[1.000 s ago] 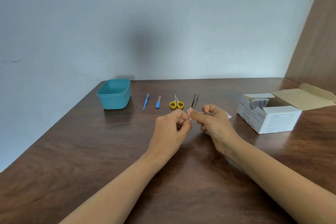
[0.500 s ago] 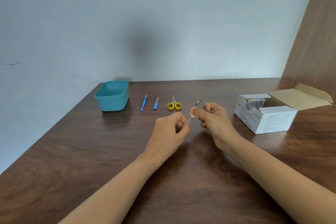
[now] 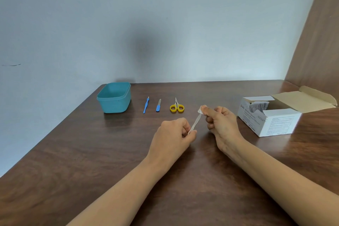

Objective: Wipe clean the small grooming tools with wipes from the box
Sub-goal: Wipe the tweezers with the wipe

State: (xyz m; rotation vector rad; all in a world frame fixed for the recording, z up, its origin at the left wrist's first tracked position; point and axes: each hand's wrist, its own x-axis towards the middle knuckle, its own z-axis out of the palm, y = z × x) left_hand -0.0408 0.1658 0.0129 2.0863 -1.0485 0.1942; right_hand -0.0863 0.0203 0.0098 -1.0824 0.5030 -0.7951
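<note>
My left hand [image 3: 175,134] pinches the near end of a slim metal tweezers [image 3: 195,124], held tilted above the table. My right hand [image 3: 221,123] pinches a small white wipe [image 3: 200,110] around the far tip of the tweezers. Behind them lie yellow-handled scissors [image 3: 176,107], a small blue-handled nail file [image 3: 158,105] and a thin blue cuticle tool [image 3: 146,105] in a row. The open white wipe box [image 3: 269,118] stands to the right, with a packet sticking out of it.
A teal plastic tub [image 3: 114,97] stands at the back left of the brown wooden table [image 3: 91,152], near its left edge. A pale wall runs behind, and a wooden panel rises at the right behind the box's open lid [image 3: 304,99].
My right hand has slid the wipe along the tweezers from near my left fingers up to the far tip, so more bare metal shows between the hands.
</note>
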